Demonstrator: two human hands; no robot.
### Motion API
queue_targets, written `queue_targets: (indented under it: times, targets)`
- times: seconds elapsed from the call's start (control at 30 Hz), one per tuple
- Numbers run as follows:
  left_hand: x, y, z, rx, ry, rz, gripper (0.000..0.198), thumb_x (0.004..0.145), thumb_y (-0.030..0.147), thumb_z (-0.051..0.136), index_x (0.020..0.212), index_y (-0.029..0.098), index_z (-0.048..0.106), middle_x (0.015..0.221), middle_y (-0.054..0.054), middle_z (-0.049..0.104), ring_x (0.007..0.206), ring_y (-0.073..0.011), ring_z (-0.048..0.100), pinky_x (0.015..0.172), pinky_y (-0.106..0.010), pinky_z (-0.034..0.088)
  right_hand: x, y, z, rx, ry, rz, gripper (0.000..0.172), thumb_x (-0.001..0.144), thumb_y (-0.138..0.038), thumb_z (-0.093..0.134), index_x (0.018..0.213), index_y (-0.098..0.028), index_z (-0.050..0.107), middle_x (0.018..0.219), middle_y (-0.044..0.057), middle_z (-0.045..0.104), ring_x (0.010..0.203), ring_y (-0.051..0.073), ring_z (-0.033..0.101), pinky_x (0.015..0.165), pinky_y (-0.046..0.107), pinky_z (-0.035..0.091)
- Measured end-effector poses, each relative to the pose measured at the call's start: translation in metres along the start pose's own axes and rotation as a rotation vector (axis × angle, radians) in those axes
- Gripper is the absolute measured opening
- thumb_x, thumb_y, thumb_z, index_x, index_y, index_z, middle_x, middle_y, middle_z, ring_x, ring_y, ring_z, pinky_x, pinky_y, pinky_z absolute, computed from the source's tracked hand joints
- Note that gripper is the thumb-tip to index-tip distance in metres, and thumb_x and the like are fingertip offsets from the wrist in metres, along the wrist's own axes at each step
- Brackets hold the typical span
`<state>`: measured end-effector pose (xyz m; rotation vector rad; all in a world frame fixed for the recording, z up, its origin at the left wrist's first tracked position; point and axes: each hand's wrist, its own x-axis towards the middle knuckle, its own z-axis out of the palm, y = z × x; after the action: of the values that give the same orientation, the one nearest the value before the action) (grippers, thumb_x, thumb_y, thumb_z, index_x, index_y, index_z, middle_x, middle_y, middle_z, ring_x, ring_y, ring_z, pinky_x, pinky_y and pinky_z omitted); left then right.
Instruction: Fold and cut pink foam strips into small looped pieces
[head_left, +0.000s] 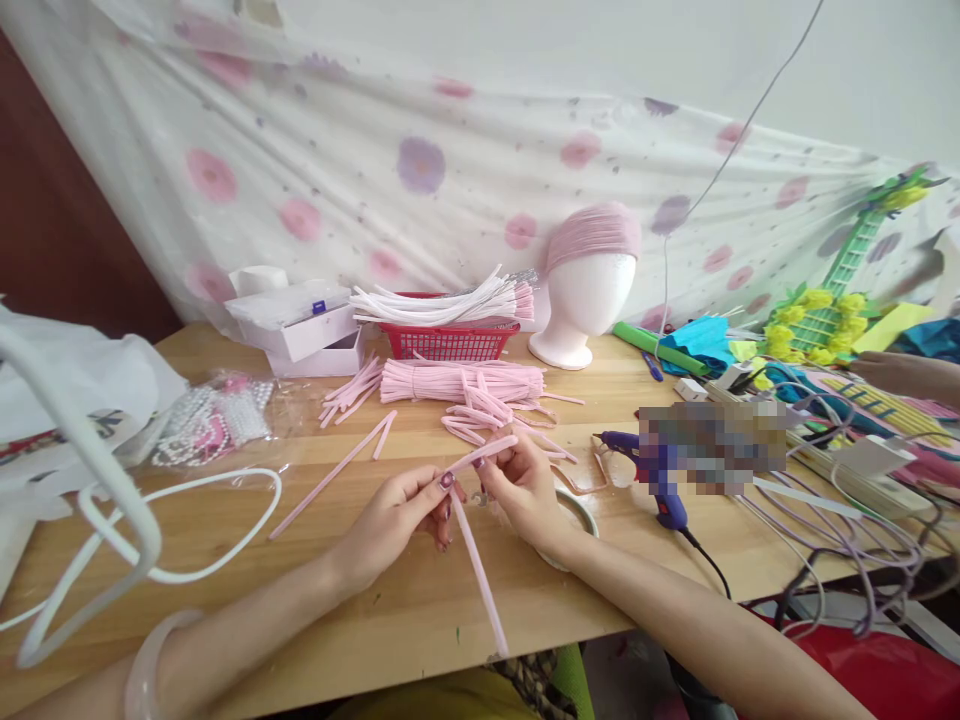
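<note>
A pink pipe cleaner (480,575) is pinched between both hands over the front of the wooden table. My left hand (412,510) grips it at a bend, from which a long end slants down toward the table edge. Its shorter part runs up and right to my right hand (521,490), whose thumb and fingers are closed on it. Just beyond my hands lie several folded pink pipe cleaners (476,415). To the left, another bent pink pipe cleaner (330,487) rests on the wood. A ring-shaped roll (589,512) is partly hidden behind my right wrist.
A purple glue gun (664,490) lies to the right, near tangled cables (862,560). Behind stand a pink pipe cleaner bundle (461,382), a red basket (450,343) and a white foam head (589,300). A white tube (112,450) crosses the left side. Another person's hand (911,375) shows far right.
</note>
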<state>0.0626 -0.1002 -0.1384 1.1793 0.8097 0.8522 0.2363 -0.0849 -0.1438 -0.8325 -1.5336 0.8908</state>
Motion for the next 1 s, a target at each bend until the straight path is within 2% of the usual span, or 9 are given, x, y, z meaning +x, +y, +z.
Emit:
queue_targets:
  times: [0.1,0.3,0.43,0.6,0.73,0.8,0.9,1.0]
  targets:
    - [-0.001,-0.002,0.004,0.068,0.005,0.046,0.039,0.081,0.056,0.058,0.079,0.016,0.057,0.065,0.002,0.051,0.057,-0.0136,0.053,0.057,-0.029,0.046,-0.001,-0.003,0.002,-0.043,0.004,0.017,0.015,0.08,-0.024,0.058,0.073,-0.021,0.045,0.06,-0.005,0.044,0.053,0.01,0.041,0.05,0.023,0.035]
    - [-0.004,-0.005,0.007,0.181,-0.032,0.099,0.033,0.09,0.048,0.048,0.077,0.018,0.053,0.064,0.002,0.052,0.062,-0.0149,0.053,0.063,-0.029,0.044,0.001,-0.012,0.006,0.125,-0.151,0.113,0.013,0.08,-0.02,0.056,0.079,-0.021,0.043,0.065,-0.006,0.048,0.054,0.01,0.05,0.053,0.024,0.041]
    - [-0.003,-0.005,0.007,0.16,-0.064,0.094,0.031,0.091,0.045,0.047,0.076,0.018,0.052,0.064,0.002,0.051,0.06,-0.0141,0.051,0.061,-0.028,0.043,0.0,-0.01,0.005,0.224,-0.274,0.132,0.015,0.085,-0.027,0.056,0.092,-0.021,0.044,0.069,-0.005,0.052,0.056,0.01,0.056,0.055,0.024,0.045]
    - [0.001,-0.002,0.009,0.172,-0.075,0.117,0.031,0.091,0.043,0.047,0.074,0.018,0.051,0.066,0.001,0.05,0.061,-0.0141,0.05,0.062,-0.028,0.043,-0.003,-0.006,0.008,0.361,-0.336,0.22,0.028,0.089,-0.038,0.056,0.104,-0.025,0.036,0.07,-0.007,0.052,0.05,0.012,0.058,0.051,0.027,0.05]
    - [0.001,-0.001,0.007,0.205,-0.069,0.134,0.031,0.091,0.042,0.046,0.073,0.017,0.052,0.066,0.001,0.05,0.062,-0.0141,0.05,0.063,-0.028,0.042,-0.003,-0.005,0.008,0.414,-0.397,0.258,0.032,0.089,-0.042,0.058,0.105,-0.024,0.036,0.069,-0.007,0.053,0.049,0.011,0.057,0.051,0.027,0.048]
    - [0.001,-0.001,0.005,0.209,-0.072,0.135,0.031,0.092,0.041,0.045,0.074,0.017,0.053,0.067,0.001,0.051,0.062,-0.0141,0.051,0.063,-0.028,0.042,-0.001,-0.004,0.006,0.384,-0.377,0.259,0.03,0.088,-0.043,0.059,0.102,-0.022,0.042,0.068,-0.005,0.055,0.051,0.01,0.055,0.05,0.024,0.043]
    - [0.001,-0.002,0.004,0.197,-0.081,0.115,0.029,0.091,0.04,0.045,0.078,0.017,0.055,0.068,0.001,0.051,0.062,-0.0141,0.051,0.062,-0.027,0.043,0.001,-0.001,0.003,0.309,-0.253,0.241,0.023,0.088,-0.04,0.06,0.09,-0.019,0.051,0.064,-0.004,0.053,0.052,0.009,0.049,0.051,0.022,0.038]
    - [0.0,-0.001,0.004,0.221,-0.088,0.101,0.029,0.091,0.04,0.045,0.079,0.016,0.056,0.067,0.002,0.05,0.061,-0.014,0.051,0.062,-0.027,0.043,0.001,0.002,0.002,0.251,-0.18,0.216,0.028,0.091,-0.043,0.054,0.076,-0.018,0.052,0.055,-0.006,0.047,0.048,0.008,0.043,0.049,0.022,0.035]
